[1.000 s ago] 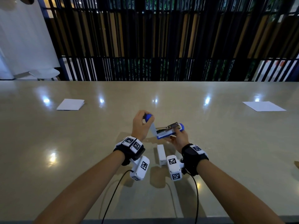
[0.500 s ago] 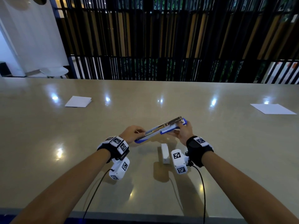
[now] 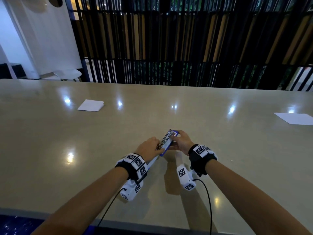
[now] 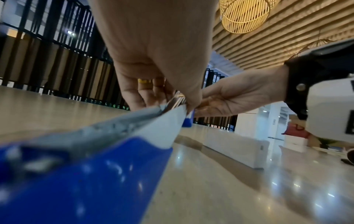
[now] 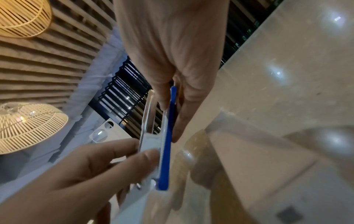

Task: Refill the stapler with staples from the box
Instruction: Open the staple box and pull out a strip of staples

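Head view: we see the stapler (image 3: 166, 142), blue and white with its metal staple channel facing up, opened out flat and held just above the table (image 3: 220, 150) between both hands. Our left hand (image 3: 147, 147) pinches the near, hinge end, its fingers (image 4: 134, 97) and thumb curled round the metal rail, as the left wrist view confirms. Our right hand (image 3: 183, 140) grasps the far end, fingers (image 5: 191, 97) curled along the blue base, thumb on the opposite side. Against the picture half a second ago, the stapler now points away from us rather than lying crosswise, and the left hand has closed in nearer the right. The white staple box (image 3: 178, 158) lies on the table just below the right hand, partly hidden by the wrist; it has not moved. Farther out, one sheet of white paper (image 3: 91, 105) rests at far left and a second sheet (image 3: 294, 118) at far right.
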Motion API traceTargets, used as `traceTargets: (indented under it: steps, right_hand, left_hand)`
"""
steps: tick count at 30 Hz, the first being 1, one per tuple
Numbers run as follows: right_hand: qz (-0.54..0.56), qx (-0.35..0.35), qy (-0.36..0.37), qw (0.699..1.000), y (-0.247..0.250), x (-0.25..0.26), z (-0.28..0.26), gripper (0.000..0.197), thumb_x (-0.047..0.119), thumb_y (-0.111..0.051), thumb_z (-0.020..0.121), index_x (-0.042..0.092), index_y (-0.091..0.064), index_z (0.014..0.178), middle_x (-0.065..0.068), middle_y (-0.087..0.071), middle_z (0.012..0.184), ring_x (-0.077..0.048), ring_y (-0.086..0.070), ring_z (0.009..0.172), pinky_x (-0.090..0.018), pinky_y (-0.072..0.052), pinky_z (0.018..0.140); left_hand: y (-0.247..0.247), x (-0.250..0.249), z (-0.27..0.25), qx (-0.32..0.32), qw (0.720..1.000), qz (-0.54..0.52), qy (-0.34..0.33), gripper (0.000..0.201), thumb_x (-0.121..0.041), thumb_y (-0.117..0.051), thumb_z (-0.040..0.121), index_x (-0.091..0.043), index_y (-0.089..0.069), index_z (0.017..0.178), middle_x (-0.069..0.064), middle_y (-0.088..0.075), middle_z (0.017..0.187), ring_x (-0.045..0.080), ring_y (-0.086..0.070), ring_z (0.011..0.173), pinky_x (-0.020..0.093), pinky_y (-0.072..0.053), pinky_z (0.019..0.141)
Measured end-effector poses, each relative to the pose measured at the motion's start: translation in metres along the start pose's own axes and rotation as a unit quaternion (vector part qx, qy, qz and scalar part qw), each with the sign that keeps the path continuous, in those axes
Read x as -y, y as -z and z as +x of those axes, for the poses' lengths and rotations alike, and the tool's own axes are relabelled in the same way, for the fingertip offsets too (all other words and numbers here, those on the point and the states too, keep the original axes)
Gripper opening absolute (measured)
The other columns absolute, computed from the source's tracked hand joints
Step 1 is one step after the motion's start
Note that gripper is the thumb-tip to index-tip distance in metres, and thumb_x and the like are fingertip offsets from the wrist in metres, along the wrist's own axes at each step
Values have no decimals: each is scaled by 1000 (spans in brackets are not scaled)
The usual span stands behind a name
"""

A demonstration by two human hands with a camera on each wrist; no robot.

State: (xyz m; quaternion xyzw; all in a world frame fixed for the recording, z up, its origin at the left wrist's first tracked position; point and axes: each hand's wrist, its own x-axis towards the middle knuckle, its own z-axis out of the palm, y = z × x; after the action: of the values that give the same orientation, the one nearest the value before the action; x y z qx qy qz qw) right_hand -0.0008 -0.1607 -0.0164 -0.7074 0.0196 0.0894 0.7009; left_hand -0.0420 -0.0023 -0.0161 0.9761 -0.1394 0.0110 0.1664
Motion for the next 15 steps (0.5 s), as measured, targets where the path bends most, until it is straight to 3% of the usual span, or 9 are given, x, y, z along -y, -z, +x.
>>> traceTargets:
  steps: [2,5,9,13,15]
  right_hand:
    - [-16,8,0,1000,3,3,0,24,-6,-54,90,5,-45,109,-24,-60,92,-28,-61,69,-37,-57,65]
    - [-38,3,-8,999,10,7,-1,32,-11,-52,88,2,-44,116,-18,-60,77,-28,-59,63,-34,-56,61]
    - [-170,-27,34,984,17,3,-4,35,8,-59,89,0,-50,122,-12,-60,81,-22,-58,60,-30,-51,59]
    - [-235,9,139,962,13,10,-18,41,29,-61,90,11,-51,125,-7,-61,93,-23,-61,74,-18,-48,56]
    - [-241,13,168,956,8,11,-18,42,31,-62,88,9,-51,123,-8,-61,93,-20,-60,70,-11,-48,50]
  left_hand:
    - [-5,-3,-1,-6,1000,10,4,31,-33,-53,92,-4,-60,101,11,-55,95,25,-52,77,30,-37,66]
    - [-9,-6,2,-12,1000,14,20,26,-26,-57,88,0,-62,88,18,-63,91,34,-62,75,31,-39,59]
    - [-7,-10,6,-8,999,24,26,27,-24,-58,88,-6,-47,71,12,-50,75,29,-48,61,32,-36,57]
    - [-10,-14,10,-9,999,16,27,23,-23,-56,90,-6,-51,75,16,-57,79,28,-52,64,36,-43,59]
    - [-11,-17,11,-4,999,24,26,21,-23,-57,89,-2,-59,87,17,-62,89,30,-58,71,38,-50,67]
